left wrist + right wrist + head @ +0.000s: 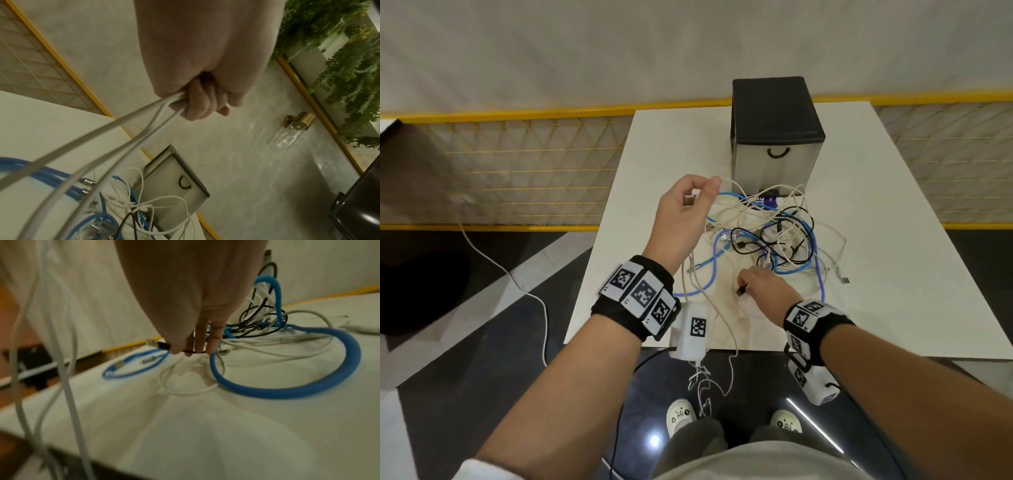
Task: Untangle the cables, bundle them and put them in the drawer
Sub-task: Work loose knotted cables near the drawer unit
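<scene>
A tangle of cables (777,236), white, black and blue, lies on the white table (893,257) in front of a small black drawer unit (777,137) whose drawer is closed. My left hand (688,202) is raised above the table's left part and grips strands of a white cable (131,129), with a plug end showing in its fist. My right hand (760,284) is low at the near side of the tangle and pinches the plug end of a thin black cable (162,345). A thick blue cable (308,386) loops beside it.
White cable strands hang off the table's near edge toward my feet. A yellow mesh fence (517,164) runs behind and left of the table. A loose USB plug (844,280) lies right of the tangle. A purple label (767,200) lies at the drawer unit's foot.
</scene>
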